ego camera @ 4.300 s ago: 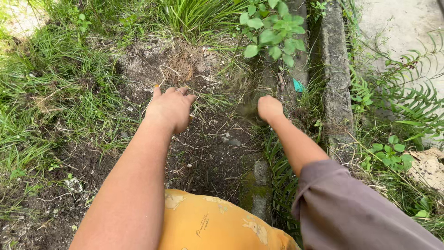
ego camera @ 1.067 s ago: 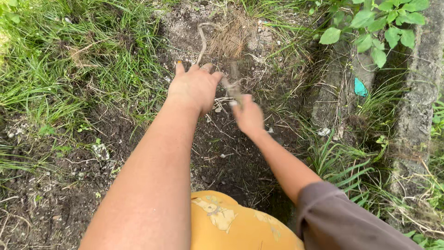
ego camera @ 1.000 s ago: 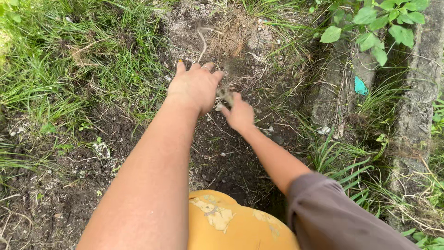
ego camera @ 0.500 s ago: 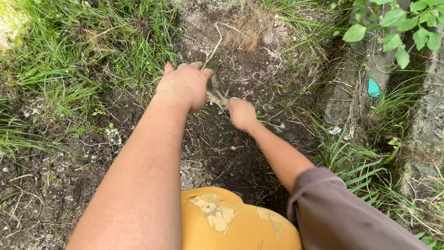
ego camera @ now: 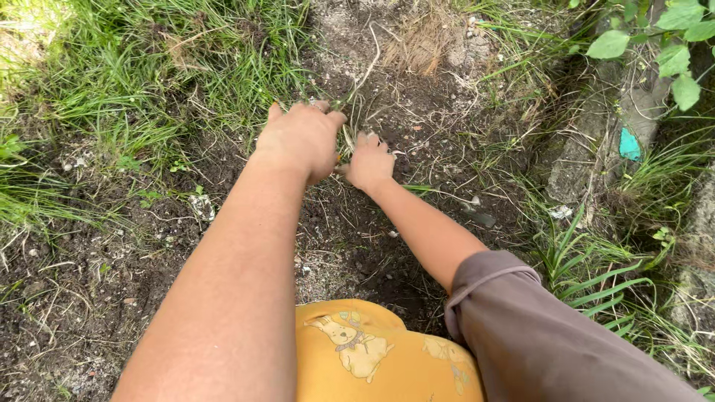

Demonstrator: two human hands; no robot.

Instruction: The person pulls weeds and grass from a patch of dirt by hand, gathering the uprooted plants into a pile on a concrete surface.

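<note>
Both hands are down in the dirt here. The left hand (ego camera: 302,138) is curled palm-down over a thin clump of grass stems (ego camera: 347,123), fingers closed around the base of it, so the clump sits right at its fingertips and pokes out just past them. The right hand (ego camera: 370,162) is touching distance to the right of the left one, knuckles up and fingers bent into the soil; can't really tell if it's gripping anything. Bare dark soil (ego camera: 417,112) runs ahead of both hands, thick green grass (ego camera: 149,82) off beyond the left hand, and a mossy concrete edge (ego camera: 596,141) well out past the right hand.
</note>
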